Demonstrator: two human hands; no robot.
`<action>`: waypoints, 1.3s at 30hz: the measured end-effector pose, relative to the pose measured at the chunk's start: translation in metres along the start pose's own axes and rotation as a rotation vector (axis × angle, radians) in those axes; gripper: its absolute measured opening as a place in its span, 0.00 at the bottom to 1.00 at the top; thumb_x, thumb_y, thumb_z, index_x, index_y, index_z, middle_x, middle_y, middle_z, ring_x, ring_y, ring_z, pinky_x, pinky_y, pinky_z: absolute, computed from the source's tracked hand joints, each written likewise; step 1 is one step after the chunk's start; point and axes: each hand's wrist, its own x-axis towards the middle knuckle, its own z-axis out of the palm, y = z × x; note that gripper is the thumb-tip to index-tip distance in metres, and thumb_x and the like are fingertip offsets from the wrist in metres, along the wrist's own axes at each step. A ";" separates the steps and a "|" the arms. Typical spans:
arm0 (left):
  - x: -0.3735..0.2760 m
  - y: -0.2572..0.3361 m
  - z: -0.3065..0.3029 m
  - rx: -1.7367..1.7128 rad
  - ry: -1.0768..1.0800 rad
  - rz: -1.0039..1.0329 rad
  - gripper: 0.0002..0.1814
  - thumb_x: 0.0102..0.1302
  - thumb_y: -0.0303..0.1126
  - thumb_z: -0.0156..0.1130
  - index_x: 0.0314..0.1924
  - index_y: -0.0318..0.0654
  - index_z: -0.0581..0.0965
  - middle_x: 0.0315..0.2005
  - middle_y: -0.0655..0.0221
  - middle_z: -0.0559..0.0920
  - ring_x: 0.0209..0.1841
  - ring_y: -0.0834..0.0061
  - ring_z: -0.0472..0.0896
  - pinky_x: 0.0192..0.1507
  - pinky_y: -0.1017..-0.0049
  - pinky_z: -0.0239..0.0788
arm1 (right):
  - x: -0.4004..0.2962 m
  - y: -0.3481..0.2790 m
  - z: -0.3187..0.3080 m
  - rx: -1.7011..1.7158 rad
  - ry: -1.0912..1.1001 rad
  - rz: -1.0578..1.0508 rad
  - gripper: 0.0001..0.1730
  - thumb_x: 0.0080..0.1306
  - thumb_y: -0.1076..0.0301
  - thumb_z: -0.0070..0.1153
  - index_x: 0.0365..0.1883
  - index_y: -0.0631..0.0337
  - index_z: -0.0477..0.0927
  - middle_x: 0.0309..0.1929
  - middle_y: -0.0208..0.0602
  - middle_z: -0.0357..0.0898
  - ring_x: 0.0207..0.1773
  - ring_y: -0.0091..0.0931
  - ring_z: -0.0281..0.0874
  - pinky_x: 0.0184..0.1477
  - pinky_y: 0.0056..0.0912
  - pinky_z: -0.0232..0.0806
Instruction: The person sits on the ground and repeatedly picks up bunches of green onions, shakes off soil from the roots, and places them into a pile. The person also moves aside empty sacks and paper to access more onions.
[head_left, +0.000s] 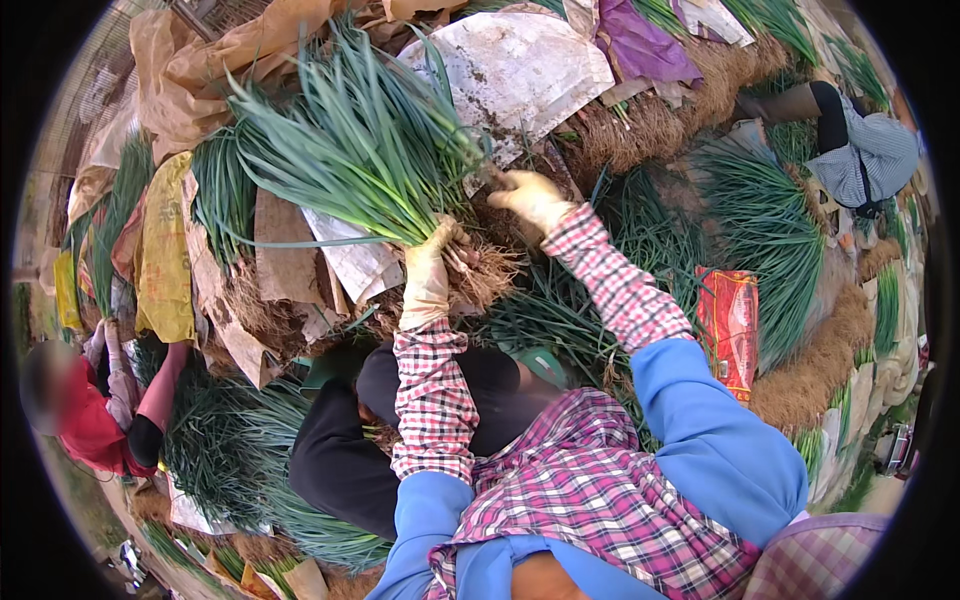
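My left hand (429, 270), in a pale glove, is closed around the lower stalks of a bunch of green onions (360, 165). The long green leaves fan out to the upper left, and the tangled brown roots (484, 274) stick out to the right of my fist. My right hand (531, 201), also gloved, is just right of the bunch with its fingers bent toward it. A blurred stalk end lies by those fingertips, and whether they pinch it is unclear. Beneath both hands are soil-stained sheets (517, 71) and loose onion leaves (555, 307).
Rooted onion bundles (630, 135) lie along the back under sheets and a purple cloth (645, 45). At right are a large onion pile (765, 232) and a red printed bag (727, 330). One person (105, 412) sits at left, another (862, 154) at upper right.
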 end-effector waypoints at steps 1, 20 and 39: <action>-0.005 0.003 0.006 0.005 0.005 0.031 0.11 0.63 0.32 0.59 0.36 0.30 0.76 0.25 0.60 0.80 0.20 0.67 0.79 0.21 0.71 0.76 | -0.010 -0.011 -0.015 -0.150 0.110 -0.073 0.23 0.59 0.59 0.60 0.48 0.64 0.75 0.36 0.47 0.79 0.38 0.32 0.78 0.43 0.33 0.71; -0.096 -0.057 -0.005 -0.405 -0.012 -0.164 0.19 0.68 0.37 0.52 0.51 0.28 0.73 0.41 0.58 0.81 0.43 0.66 0.79 0.39 0.68 0.78 | -0.092 0.005 0.056 0.735 -0.013 -0.014 0.17 0.65 0.56 0.56 0.34 0.64 0.78 0.23 0.28 0.74 0.23 0.18 0.66 0.28 0.24 0.63; -0.097 -0.065 -0.021 -0.718 -0.034 -0.342 0.13 0.67 0.37 0.55 0.45 0.36 0.77 0.38 0.62 0.82 0.38 0.64 0.80 0.42 0.62 0.75 | -0.120 -0.078 0.062 -0.377 -0.046 -0.180 0.34 0.56 0.49 0.61 0.52 0.68 0.72 0.46 0.56 0.76 0.50 0.43 0.75 0.53 0.40 0.66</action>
